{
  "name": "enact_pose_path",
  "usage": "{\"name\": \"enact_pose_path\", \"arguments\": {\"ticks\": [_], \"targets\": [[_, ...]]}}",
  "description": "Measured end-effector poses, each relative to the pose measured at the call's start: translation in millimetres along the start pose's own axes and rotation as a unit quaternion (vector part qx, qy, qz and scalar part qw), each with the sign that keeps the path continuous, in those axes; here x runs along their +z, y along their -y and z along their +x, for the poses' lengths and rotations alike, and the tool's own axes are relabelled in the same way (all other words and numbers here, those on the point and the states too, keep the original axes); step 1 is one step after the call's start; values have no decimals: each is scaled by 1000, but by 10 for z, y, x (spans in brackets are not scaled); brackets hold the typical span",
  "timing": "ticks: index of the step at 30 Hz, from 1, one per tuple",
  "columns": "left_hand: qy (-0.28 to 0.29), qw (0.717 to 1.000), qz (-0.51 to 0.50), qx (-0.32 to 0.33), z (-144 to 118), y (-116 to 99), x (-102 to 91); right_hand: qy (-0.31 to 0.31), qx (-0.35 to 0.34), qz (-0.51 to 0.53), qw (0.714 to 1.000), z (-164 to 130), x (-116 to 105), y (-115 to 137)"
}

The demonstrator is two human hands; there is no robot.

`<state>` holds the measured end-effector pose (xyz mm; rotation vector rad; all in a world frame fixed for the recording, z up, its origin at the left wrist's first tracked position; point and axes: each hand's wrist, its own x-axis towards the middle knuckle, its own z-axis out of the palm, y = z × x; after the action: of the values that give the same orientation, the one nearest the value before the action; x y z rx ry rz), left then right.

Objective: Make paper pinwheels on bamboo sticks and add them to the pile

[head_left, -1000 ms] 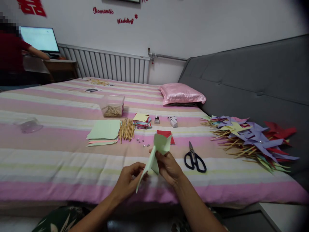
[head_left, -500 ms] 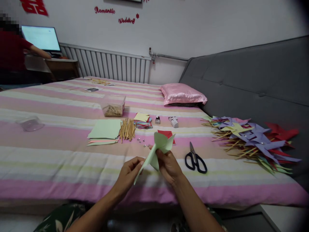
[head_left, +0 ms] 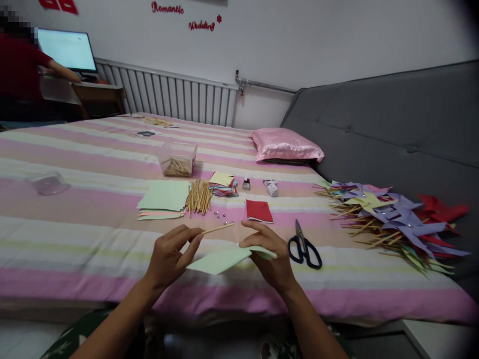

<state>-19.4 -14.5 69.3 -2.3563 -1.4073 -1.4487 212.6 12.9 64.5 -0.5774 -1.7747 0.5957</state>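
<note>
My left hand (head_left: 170,257) pinches one end of a thin wooden stick (head_left: 218,229), which points right over the bed. My right hand (head_left: 270,259) holds a light green folded paper pinwheel (head_left: 220,261), now lying nearly flat, its blade reaching toward the left hand. The stick's far end hovers just above the paper, near my right fingertips. Small silver pins (head_left: 223,216) lie on the bedspread just beyond both hands.
On the striped bed (head_left: 93,234) lie black scissors (head_left: 305,247), a red paper square (head_left: 259,210), a bundle of sticks (head_left: 199,196), paper sheets (head_left: 164,198), and a plastic box (head_left: 177,159). Finished pinwheels (head_left: 389,217) are heaped at the right. A person in red sits far left.
The green pinwheel tipped from upright to nearly flat and lower. My left hand let go of its blade and now holds a wooden stick, raised to the left.
</note>
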Motion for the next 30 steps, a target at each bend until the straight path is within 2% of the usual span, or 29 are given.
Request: {"name": "enact_pose_path", "arguments": {"ticks": [5,9,30], "targets": [[46,998,-38,36,18,-10,-21,4,-81,-69,994,-47,41,-8],[72,994,-68,51,32,41,-45,-2,-106,-88,990,-43,41,8],[74,992,-83,59,24,66,-70,-35,-105,-112,988,-54,76,-1]]}}
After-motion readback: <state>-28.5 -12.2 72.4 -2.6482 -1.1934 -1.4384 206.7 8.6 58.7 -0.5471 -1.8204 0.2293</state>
